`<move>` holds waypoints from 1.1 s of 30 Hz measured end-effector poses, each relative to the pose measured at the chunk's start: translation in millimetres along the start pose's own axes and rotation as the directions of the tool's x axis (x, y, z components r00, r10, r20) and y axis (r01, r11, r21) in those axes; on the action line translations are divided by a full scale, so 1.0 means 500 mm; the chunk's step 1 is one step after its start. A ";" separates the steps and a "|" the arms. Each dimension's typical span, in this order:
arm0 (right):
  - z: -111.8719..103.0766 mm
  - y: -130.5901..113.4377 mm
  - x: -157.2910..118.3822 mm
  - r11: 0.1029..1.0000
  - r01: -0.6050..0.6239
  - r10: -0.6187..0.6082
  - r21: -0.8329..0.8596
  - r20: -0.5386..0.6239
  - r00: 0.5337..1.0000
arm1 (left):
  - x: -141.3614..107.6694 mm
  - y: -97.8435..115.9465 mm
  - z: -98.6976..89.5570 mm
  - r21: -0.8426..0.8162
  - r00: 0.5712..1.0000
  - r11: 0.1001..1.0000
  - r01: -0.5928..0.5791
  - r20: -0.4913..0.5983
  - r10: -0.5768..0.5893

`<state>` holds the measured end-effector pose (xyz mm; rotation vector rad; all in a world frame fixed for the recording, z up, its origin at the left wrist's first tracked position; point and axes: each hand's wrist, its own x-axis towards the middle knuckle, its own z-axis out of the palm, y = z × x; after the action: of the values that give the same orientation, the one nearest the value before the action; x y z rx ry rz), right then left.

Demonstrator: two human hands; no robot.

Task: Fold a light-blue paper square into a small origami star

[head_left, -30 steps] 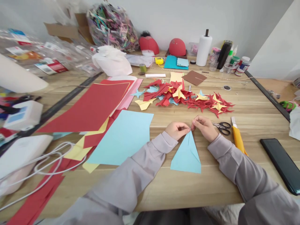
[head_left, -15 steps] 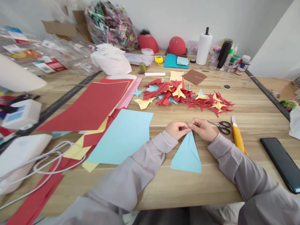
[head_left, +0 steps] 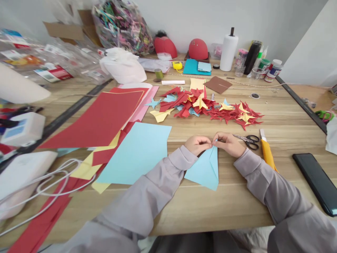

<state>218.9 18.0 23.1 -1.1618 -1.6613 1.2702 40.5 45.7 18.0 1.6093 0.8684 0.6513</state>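
A folded piece of light blue paper (head_left: 204,169) hangs down towards me from my fingertips, its wide end over the wooden table. My left hand (head_left: 198,144) pinches its narrow upper end between thumb and fingers. Right beside it, my right hand (head_left: 228,143) pinches the same end, the two sets of fingertips nearly touching. A crease runs down the paper; the tip inside my fingers is partly hidden. A larger light blue sheet (head_left: 138,151) lies flat to the left of my hands. Scissors with black handles (head_left: 252,142) lie just right of my right hand.
Beyond my hands lies a pile of red, yellow and blue folded paper stars (head_left: 202,103). An orange utility knife (head_left: 268,154) and a black phone (head_left: 317,182) lie on the right. Red sheets (head_left: 105,117) and a white cable (head_left: 56,179) are at left.
The folded blue paper has turned in my fingers, its wide lower end swinging left and slightly up. Both hands keep pinching its tip and have barely moved.
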 end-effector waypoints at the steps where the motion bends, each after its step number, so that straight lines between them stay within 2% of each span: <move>1: -0.002 -0.001 0.000 1.000 -0.012 0.012 0.020 0.009 1.000 | 0.001 0.002 -0.001 -0.005 1.000 1.000 -0.002 0.008 0.002; 5: -0.004 -0.001 0.002 0.992 -0.071 0.070 0.100 0.017 0.997 | 0.004 0.009 -0.001 -0.066 1.000 0.998 0.008 0.029 -0.006; 11: 0.001 -0.002 0.003 0.982 -0.088 0.096 0.169 -0.041 0.995 | 0.003 0.018 -0.002 -0.140 1.000 0.990 0.015 0.016 -0.013; 16: -0.016 0.010 0.006 0.918 -0.031 0.131 0.395 -0.227 0.965 | 0.001 0.016 -0.013 -0.198 0.998 0.980 0.033 0.055 -0.023; 21: -0.029 0.018 0.008 0.871 -0.039 0.163 0.490 -0.212 0.964 | 0.002 0.012 -0.021 -0.210 0.997 0.977 0.033 0.080 -0.016; 24: -0.024 0.011 0.006 0.881 -0.047 0.163 0.471 -0.208 0.964 | 0.000 0.015 -0.016 -0.180 0.998 0.983 0.042 0.058 -0.032; 28: -0.012 -0.006 0.002 0.939 -0.072 0.134 0.336 -0.164 0.977 | -0.004 0.019 -0.006 -0.128 0.999 0.991 0.028 0.035 -0.024; 33: -0.007 -0.010 0.000 0.976 -0.117 0.125 0.184 -0.027 0.992 | -0.003 0.016 -0.006 -0.116 0.996 0.993 0.009 0.085 0.001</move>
<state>220.9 18.3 28.6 -1.1821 -1.4312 1.4345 38.8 45.6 26.5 1.5185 0.7579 0.6153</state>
